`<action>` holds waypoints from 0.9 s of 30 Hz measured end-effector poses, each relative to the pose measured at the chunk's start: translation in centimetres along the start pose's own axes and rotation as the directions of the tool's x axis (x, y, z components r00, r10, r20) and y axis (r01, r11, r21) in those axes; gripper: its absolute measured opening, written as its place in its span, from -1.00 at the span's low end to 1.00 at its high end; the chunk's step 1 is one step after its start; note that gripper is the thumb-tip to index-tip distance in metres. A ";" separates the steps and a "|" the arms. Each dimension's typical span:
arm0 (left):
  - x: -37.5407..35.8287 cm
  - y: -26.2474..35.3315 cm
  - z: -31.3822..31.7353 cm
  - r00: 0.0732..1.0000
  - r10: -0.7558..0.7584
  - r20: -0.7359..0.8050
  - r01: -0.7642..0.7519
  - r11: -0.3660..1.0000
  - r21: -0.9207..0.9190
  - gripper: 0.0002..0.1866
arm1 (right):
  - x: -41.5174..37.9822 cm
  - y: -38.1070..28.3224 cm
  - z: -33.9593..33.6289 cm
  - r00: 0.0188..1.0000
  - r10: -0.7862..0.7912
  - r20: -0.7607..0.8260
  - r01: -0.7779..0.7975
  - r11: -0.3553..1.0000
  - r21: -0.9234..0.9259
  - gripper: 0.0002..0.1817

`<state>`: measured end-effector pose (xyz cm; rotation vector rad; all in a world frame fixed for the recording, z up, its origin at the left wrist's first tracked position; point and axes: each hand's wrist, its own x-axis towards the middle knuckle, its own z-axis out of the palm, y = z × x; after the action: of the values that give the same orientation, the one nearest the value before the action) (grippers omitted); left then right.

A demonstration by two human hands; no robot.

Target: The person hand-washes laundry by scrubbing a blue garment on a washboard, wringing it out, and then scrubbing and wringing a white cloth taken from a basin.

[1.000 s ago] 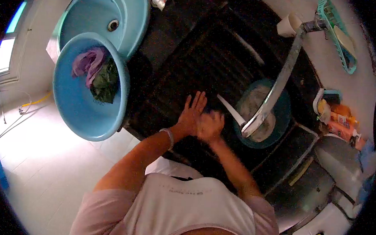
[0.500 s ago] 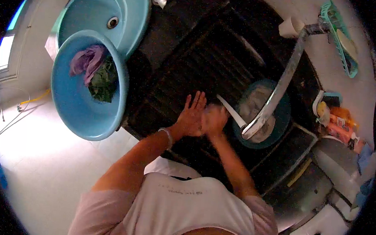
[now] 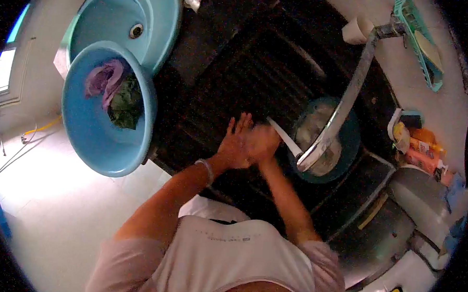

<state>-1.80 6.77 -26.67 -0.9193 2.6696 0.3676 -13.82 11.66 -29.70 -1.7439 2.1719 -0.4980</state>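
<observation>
Smooth blue basin (image 3: pixel 88 126) holds crumpled purple cloth (image 3: pixel 103 80), green cloth (image 3: pixel 126 107). Left hand (image 3: pixel 234 149) released, fingers spread; right hand (image 3: pixel 263 142) overlaps it, further left than last frame, grip blurred, can't tell. Pale bundle (image 3: pixel 333 160) in teal basin (image 3: pixel 353 138) under metal tap (image 3: pixel 346 105); pink bottle (image 3: pixel 422 160) label unreadable.

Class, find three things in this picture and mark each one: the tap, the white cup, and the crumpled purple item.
Tap (image 3: pixel 350 93): head view, along its long spout.
White cup (image 3: pixel 354 32): head view, its outer side.
Crumpled purple item (image 3: pixel 97 79): head view, its folds.
</observation>
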 end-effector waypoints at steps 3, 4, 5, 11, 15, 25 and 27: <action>-0.3 0.7 -1.4 0.998 -0.034 0.057 0.046 0.973 -0.227 -0.02 | 10.9 3.4 0.9 0.948 0.137 -0.288 -0.188 0.970 -0.156 -0.70; -0.4 0.8 -1.1 0.998 -0.032 0.047 0.042 0.975 -0.219 -0.03 | 10.9 3.2 0.9 0.957 0.100 -0.273 -0.156 0.969 -0.193 -0.66; -0.1 0.6 -0.9 0.999 -0.027 0.040 0.035 0.977 -0.212 -0.03 | 10.9 3.1 0.9 0.964 0.067 -0.256 -0.128 0.964 -0.232 -0.62; 0.1 0.5 -1.9 0.991 0.003 0.136 0.001 0.999 -0.034 -0.07 | -1.8 -1.1 -5.0 0.979 -0.070 -0.192 0.146 0.900 0.411 -0.63; 0.1 0.1 1.1 0.997 -0.028 -0.079 0.024 0.999 -0.046 -0.05 | 2.3 0.0 -1.7 0.999 0.023 0.031 -0.018 0.987 -0.158 -0.68; 0.4 0.9 0.1 0.999 -0.024 -0.046 0.018 0.992 -0.121 -0.05 | 0.0 1.4 -2.6 0.993 0.015 -0.118 0.036 0.906 0.422 -0.62; 0.2 0.7 1.0 0.999 -0.014 -0.053 0.014 1.000 -0.006 -0.05 | -4.3 -2.0 -5.0 0.943 -0.251 -0.219 0.287 0.946 0.151 -0.66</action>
<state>-2.23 7.51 -27.53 -0.9621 2.7093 0.3530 -13.43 15.82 -24.25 -1.9705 1.9419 -0.9438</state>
